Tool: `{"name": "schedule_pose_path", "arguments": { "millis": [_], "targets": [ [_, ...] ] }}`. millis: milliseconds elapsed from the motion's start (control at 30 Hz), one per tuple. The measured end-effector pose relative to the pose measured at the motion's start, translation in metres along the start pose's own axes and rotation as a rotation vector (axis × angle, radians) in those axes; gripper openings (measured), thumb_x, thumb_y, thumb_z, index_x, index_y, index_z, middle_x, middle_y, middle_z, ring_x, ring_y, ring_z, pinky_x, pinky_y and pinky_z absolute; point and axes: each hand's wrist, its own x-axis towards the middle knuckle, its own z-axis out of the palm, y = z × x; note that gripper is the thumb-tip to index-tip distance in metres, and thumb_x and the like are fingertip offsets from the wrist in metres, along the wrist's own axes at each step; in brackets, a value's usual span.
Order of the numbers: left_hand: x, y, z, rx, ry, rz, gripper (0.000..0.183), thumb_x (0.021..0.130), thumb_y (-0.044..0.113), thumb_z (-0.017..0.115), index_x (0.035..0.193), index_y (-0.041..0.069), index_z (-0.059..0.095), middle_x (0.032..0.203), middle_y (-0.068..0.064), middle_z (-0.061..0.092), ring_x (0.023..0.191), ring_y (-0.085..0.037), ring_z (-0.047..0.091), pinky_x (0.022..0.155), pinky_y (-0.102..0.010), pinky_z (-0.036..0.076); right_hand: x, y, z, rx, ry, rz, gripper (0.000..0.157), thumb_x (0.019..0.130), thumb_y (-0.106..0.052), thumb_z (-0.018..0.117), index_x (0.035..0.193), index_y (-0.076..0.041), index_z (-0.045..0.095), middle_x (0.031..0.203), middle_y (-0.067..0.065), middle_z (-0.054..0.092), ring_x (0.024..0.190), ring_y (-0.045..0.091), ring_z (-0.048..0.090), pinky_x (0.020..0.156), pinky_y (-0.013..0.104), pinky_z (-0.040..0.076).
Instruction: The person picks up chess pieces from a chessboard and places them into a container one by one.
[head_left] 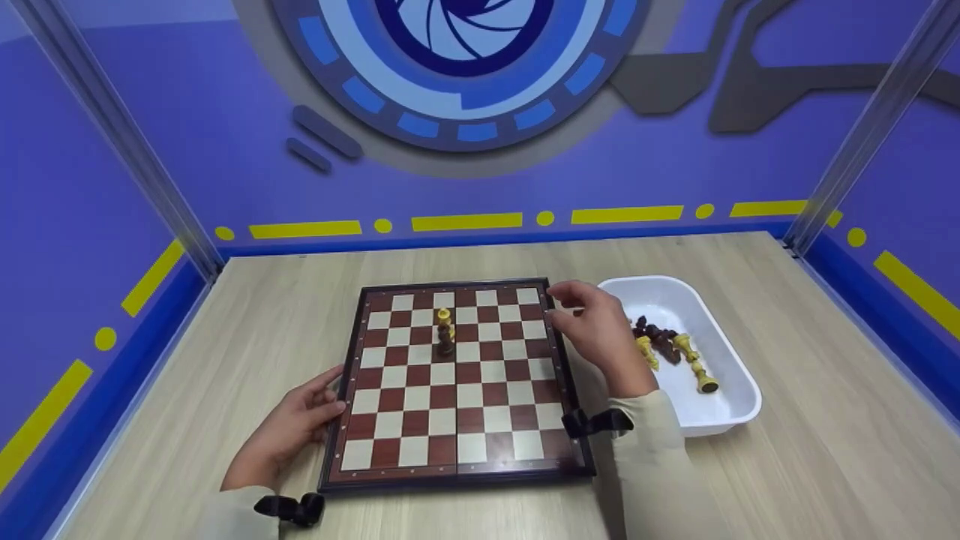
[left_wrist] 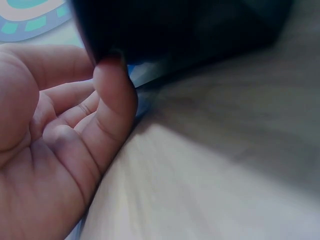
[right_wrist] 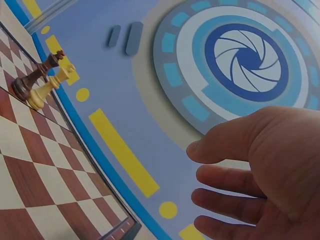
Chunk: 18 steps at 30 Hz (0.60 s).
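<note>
A folding chessboard (head_left: 480,375) with brown and cream squares lies open on the table. Toward its far half stand two king-like pieces close together, a dark one (head_left: 445,346) and a yellow one (head_left: 444,314) behind it; the right wrist view shows a cross on top of the dark piece. My left hand (head_left: 296,420) holds the board's left edge, thumb at the top border; in the left wrist view a curled finger (left_wrist: 115,90) meets its dark side. Beside the far right edge is my right hand (head_left: 596,322), fingers spread and holding nothing; contact with the edge is unclear.
Right of the board stands a white plastic tray (head_left: 714,337) holding several loose dark pieces (head_left: 661,343) and yellow pieces (head_left: 702,373). My right forearm passes between board and tray. Blue panel walls (head_left: 480,195) enclose the wooden table (head_left: 825,420) at the back and sides.
</note>
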Motion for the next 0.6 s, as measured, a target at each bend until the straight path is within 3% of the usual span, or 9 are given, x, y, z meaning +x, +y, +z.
{"name": "schedule_pose_path", "arguments": {
  "millis": [333, 600],
  "targets": [
    [0.0, 0.0, -0.001, -0.003, -0.003, 0.002, 0.07, 0.096, 0.008, 0.058, 0.155, 0.005, 0.02, 0.093, 0.001, 0.052, 0.063, -0.005, 0.055, 0.051, -0.022, 0.049, -0.002, -0.01, 0.012, -0.03, -0.009, -0.049, 0.03, 0.086, -0.015, 0.071, 0.116, -0.011, 0.068, 0.115, 0.011, 0.067, 0.109, 0.027, 0.061, 0.096, 0.044, 0.05],
    [0.0, 0.0, 0.0, 0.0, -0.007, 0.013, 0.068, 0.096, 0.006, 0.057, 0.154, 0.005, 0.021, 0.092, 0.0, 0.05, 0.062, -0.005, 0.052, 0.051, -0.022, 0.047, -0.005, -0.012, 0.02, -0.054, -0.025, -0.114, 0.03, 0.085, -0.015, 0.071, 0.115, -0.011, 0.068, 0.106, 0.013, 0.065, 0.097, 0.031, 0.06, 0.083, 0.043, 0.05]
  ]
}}
